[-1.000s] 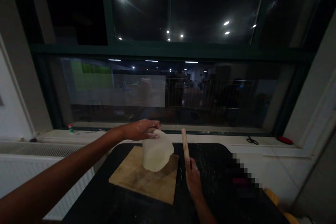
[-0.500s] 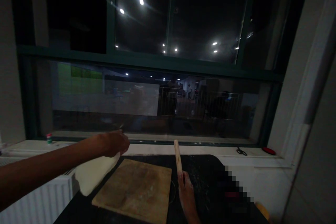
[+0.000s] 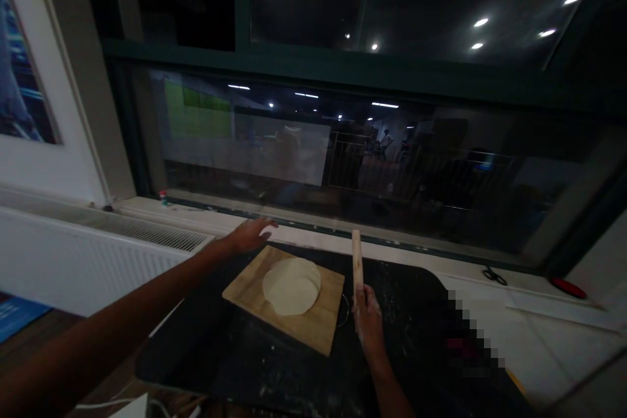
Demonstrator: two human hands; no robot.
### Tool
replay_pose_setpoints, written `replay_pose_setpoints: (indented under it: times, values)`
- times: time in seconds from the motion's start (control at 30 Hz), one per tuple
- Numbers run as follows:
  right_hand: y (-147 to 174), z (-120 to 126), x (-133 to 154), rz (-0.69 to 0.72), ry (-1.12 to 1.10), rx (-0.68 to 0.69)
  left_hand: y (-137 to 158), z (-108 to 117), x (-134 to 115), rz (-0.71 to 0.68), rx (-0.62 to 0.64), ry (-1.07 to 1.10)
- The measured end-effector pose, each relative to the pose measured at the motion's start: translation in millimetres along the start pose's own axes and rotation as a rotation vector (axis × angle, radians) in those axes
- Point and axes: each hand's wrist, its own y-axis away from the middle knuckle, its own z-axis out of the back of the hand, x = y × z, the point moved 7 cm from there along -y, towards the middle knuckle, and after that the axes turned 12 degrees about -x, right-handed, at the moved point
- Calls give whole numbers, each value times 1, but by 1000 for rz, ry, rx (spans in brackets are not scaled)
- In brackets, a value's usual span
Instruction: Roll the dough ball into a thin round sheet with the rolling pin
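A flat, roundish sheet of dough (image 3: 292,285) lies on a square wooden board (image 3: 321,333), near its middle. My left hand (image 3: 253,235) is just beyond the board's far left corner, its fingers stretched out and nothing in them. To the right of the board, my right hand (image 3: 367,310) is wrapped round the lower end of a wooden rolling pin (image 3: 357,255). The pin points up and away from me, apart from the dough. A thin wire loop (image 3: 344,311) shows at the board's right edge.
The board rests on a black table (image 3: 215,346) dusted with flour. Behind it runs a white windowsill (image 3: 406,258) with scissors (image 3: 494,275), a red round object (image 3: 568,287) and a small bottle (image 3: 163,198). A white radiator (image 3: 122,268) stands left.
The dough, which hung from my left hand left of the board, now lies flat on it. My left hand has let go and opened. The view has tilted down and turned left.
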Motion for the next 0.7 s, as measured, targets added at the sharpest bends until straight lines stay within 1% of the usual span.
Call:
replay_pose_setpoints:
  times: [0.07, 0.13, 0.17, 0.23, 0.3, 0.37, 0.43, 0.47, 0.53, 0.57, 0.6, 0.63, 0.67, 0.7]
  values:
    - [3, -7, 0, -5, 0, 61, 54, -9, 22, 89, -2, 9]
    - [6, -13, 1, 19, 25, 110, 102, -27, 28, 173, -24, 10]
    - [6, -17, 2, 40, 45, 131, 120, -38, 27, 203, -33, 15]
    - [3, -23, 2, 89, 95, 168, 145, -58, 23, 263, -77, 40]
    - [-7, -27, 3, 140, 155, 206, 158, -73, 19, 324, -158, 102]
    - [-22, -29, 6, 193, 214, 289, 161, -83, 15, 346, -209, 135]
    - [-36, -29, 13, 269, 269, 428, 157, -84, 10, 337, -220, 112]
    - [-40, -29, 19, 321, 293, 510, 151, -79, 7, 333, -230, 90]
    - [-42, -28, 35, 444, 334, 672, 134, -62, -3, 324, -277, 40]
    - [-40, -28, 44, 504, 353, 739, 123, -52, -12, 307, -303, 29]
    - [-36, -30, 53, 560, 374, 789, 112, -46, -26, 259, -308, 36]
    - [-33, -32, 61, 608, 404, 817, 101, -41, -41, 214, -308, 36]
    - [-29, -35, 68, 652, 449, 824, 91, -42, -56, 178, -275, 16]
    - [-27, -40, 74, 691, 503, 813, 83, -48, -70, 157, -224, -20]
